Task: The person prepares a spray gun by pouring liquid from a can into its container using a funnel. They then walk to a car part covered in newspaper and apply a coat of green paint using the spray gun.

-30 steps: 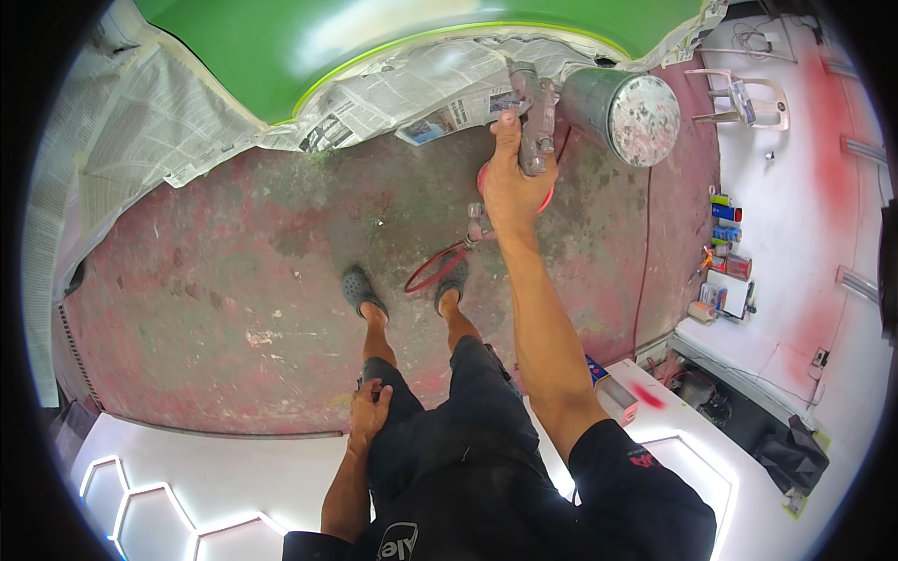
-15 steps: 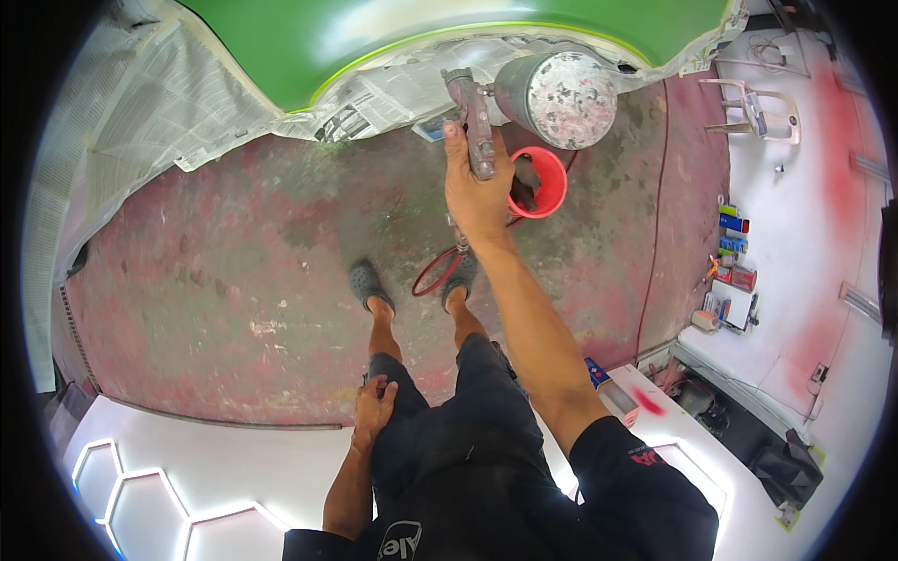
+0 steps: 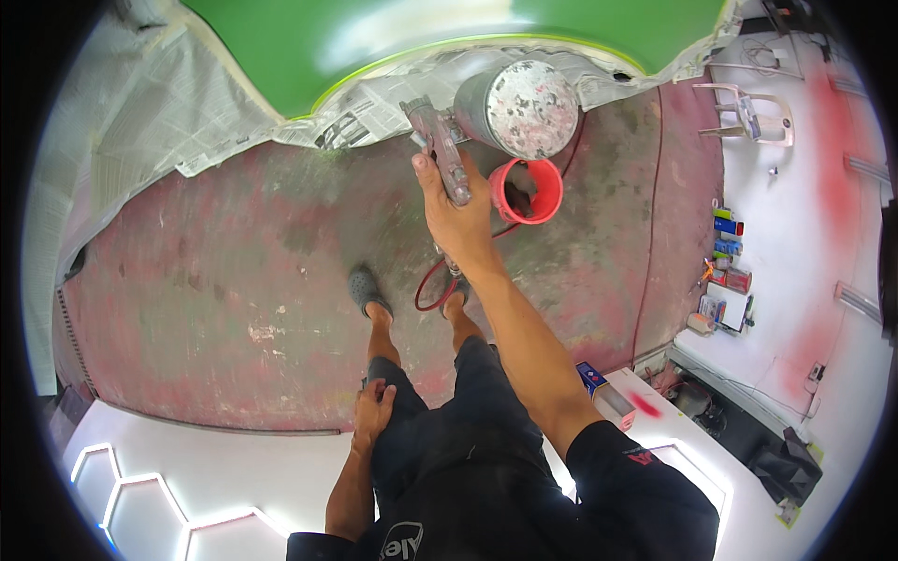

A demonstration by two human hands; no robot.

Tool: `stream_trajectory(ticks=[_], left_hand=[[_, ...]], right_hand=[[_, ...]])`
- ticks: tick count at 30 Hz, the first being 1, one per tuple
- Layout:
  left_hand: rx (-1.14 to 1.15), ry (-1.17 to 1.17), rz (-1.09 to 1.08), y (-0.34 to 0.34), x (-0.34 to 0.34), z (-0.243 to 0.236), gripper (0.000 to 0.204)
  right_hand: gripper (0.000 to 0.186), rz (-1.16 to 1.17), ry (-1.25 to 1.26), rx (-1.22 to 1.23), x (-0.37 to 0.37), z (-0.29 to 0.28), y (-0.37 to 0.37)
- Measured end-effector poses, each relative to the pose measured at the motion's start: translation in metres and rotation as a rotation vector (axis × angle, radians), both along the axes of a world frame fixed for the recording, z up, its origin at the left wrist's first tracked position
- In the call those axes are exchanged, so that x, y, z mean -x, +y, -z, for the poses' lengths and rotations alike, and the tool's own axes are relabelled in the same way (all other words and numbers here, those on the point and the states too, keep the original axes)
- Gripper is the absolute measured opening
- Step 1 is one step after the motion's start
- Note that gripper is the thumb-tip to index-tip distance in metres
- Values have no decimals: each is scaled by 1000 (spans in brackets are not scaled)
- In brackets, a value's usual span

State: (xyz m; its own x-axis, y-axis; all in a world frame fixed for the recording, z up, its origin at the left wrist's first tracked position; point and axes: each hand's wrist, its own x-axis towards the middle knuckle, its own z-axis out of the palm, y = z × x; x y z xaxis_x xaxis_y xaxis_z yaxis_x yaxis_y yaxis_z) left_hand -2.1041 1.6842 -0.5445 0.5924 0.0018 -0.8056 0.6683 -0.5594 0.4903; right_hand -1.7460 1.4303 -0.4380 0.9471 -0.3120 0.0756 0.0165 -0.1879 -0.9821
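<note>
Stained red-grey floor (image 3: 234, 290) spreads below a green panel (image 3: 271, 56) edged with newspaper masking (image 3: 238, 126). Compared with a second ago, the right hand (image 3: 458, 217), clamped around the spray gun (image 3: 438, 145) with its grey cup (image 3: 533, 107), has shifted left near the panel, uncovering a red bucket (image 3: 553, 201); the left hand (image 3: 374, 409) stays at the thigh, fingers loosely bent, slightly apart.

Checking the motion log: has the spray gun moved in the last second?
Yes, the spray gun moved left, judged against the standing red bucket.
</note>
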Motion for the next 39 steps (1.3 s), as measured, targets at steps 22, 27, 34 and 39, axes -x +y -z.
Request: stream_trajectory(ticks=[22,27,34,39], left_hand=[[43,-116,58,-18,-21,-7,50],[34,-98,47,-15,-18,-10,51],[4,-36,-4,-8,-6,-8,51],[-5,-33,-39,2,7,1,50]], right_hand=[[34,294,-12,55,-2,-90,-81],[33,286,19,87,-2,-90,-67],[35,127,32,173,0,-60,-21],[36,32,19,199,1,-42,12]])
